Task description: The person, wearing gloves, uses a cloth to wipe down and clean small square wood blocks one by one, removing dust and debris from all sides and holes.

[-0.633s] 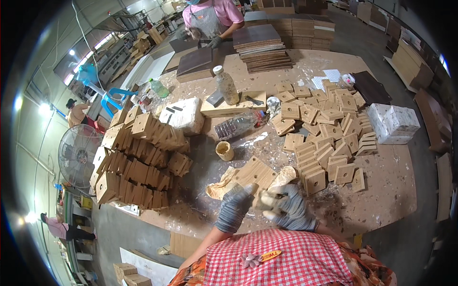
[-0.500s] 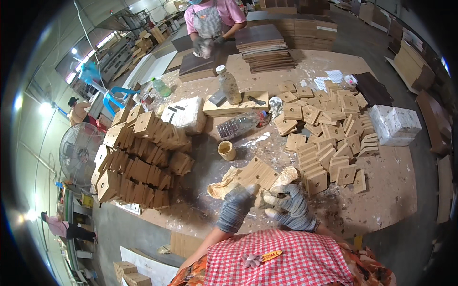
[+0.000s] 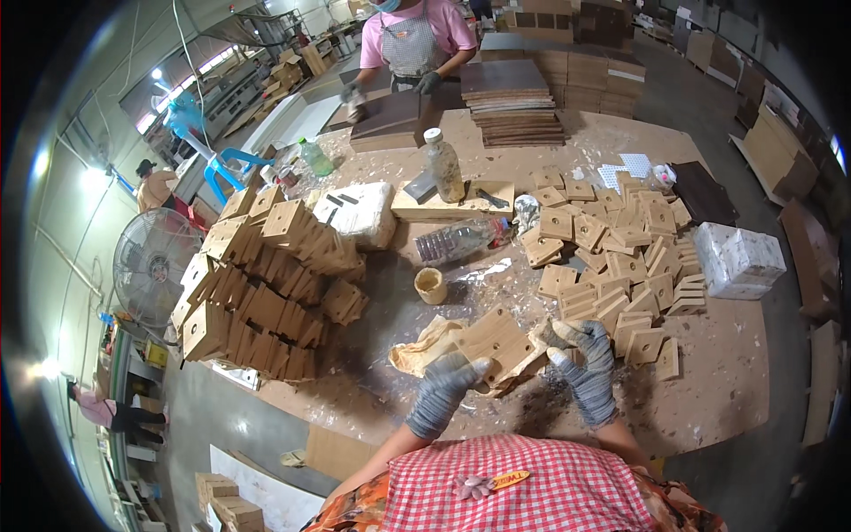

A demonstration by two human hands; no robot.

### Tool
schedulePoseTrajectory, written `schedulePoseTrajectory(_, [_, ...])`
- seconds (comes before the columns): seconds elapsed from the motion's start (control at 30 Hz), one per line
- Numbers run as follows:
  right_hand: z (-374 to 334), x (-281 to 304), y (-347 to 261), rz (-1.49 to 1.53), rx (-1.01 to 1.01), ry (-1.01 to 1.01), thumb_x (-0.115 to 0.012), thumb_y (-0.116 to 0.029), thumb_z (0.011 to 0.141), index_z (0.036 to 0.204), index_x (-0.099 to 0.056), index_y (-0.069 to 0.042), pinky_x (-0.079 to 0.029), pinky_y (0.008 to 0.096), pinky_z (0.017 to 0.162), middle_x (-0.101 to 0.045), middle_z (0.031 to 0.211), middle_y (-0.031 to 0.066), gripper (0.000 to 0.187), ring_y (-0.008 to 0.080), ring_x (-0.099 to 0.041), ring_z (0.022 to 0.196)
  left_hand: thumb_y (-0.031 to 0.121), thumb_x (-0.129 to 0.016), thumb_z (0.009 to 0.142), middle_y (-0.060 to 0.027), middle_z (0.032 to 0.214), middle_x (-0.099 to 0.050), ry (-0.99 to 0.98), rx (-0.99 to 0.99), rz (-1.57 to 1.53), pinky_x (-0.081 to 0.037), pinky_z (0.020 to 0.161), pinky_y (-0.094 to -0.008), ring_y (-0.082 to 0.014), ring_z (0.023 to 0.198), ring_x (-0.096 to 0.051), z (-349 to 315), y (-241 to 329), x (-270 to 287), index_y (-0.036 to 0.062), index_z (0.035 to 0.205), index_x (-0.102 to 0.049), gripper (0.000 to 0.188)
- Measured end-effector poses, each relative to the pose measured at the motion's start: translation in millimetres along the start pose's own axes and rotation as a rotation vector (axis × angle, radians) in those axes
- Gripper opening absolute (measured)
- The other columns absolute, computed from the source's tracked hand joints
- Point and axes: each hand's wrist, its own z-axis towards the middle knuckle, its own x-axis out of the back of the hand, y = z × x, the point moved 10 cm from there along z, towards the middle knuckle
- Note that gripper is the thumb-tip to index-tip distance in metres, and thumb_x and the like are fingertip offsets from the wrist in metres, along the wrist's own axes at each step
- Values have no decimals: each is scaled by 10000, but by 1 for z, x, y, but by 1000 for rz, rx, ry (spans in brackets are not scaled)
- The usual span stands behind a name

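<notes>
My left hand [image 3: 446,387], in a grey-striped glove, grips the lower left edge of a flat wooden block [image 3: 496,344] with drilled holes, its thumb against the edge. Beneath and beside the block lies a crumpled cream cloth [image 3: 417,353]. To the right of the block, my right hand [image 3: 585,365], gloved alike, has its fingers bent together beside the block's right corner. Something small and greyish shows at its fingertips, too unclear to name. Just beyond the block stands a small tan cup [image 3: 431,285].
Stacked wooden blocks [image 3: 257,306] rise on the left; a loose pile of blocks [image 3: 612,235] covers the right. A plastic bottle [image 3: 456,241] lies behind the cup, near an upright bottle [image 3: 443,168] on a board. White wrapped packages stand both sides. Across the table a person [image 3: 412,53] handles dark panels.
My right hand has moved right, away from my left hand, to the block's right side. The block in my left hand has turned and shifted slightly right. The view has also shifted.
</notes>
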Motion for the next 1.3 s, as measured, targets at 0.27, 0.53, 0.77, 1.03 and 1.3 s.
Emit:
schedulePoseTrajectory(0.27, [-3, -40, -57, -84, 256, -123, -713, -184, 786, 1195, -596, -130, -465, 324, 873, -479, 1057, 73, 428, 204, -518, 989, 230, -677, 850, -59, 844, -672, -97, -12, 253, -487, 699, -239, -99, 766, -596, -6, 5, -24, -33, 1004, -647, 306])
schedulePoseTrajectory(0.53, [4, -25, 0, -79, 31, -4, -709, -162, 783, 1163, -619, -99, -447, 306, 869, -475, 1032, 76, 395, 203, -509, 973, 247, -694, 834, -56, 861, -673, -84, 68, 316, -479, 735, -233, -95, 790, -589, -10, -4, -11, -29, 1022, -647, 337])
schedulePoseTrajectory(0.77, [31, -24, 94, -423, -45, -44, -694, -114, 734, 1116, -628, -52, -439, 351, 876, -503, 1041, 140, 392, 266, -514, 969, 259, -688, 820, -85, 826, -664, 17, 116, 196, -505, 643, -262, -150, 696, -606, 12, -35, 41, -22, 1045, -644, 363])
schedulePoseTrajectory(1.03, [24, -88, 100, -878, -71, -459, -612, -431, 771, 1194, -585, -127, -249, 462, 1065, -444, 1275, 202, 521, 346, -364, 1224, 101, -699, 787, -112, 971, -634, 23, 85, -1, -540, 750, -314, -201, 872, -621, 13, -73, 81, -19, 1085, -599, 336])
schedulePoseTrajectory(1.3, [-41, -73, 124, -975, 14, -591, -657, -433, 721, 1054, -667, -134, -199, 455, 1087, -435, 1325, 155, 447, 324, -323, 1278, 80, -709, 773, -133, 1003, -638, 119, 268, -285, -553, 752, -326, -226, 897, -637, 8, -91, 78, -39, 1076, -585, 348])
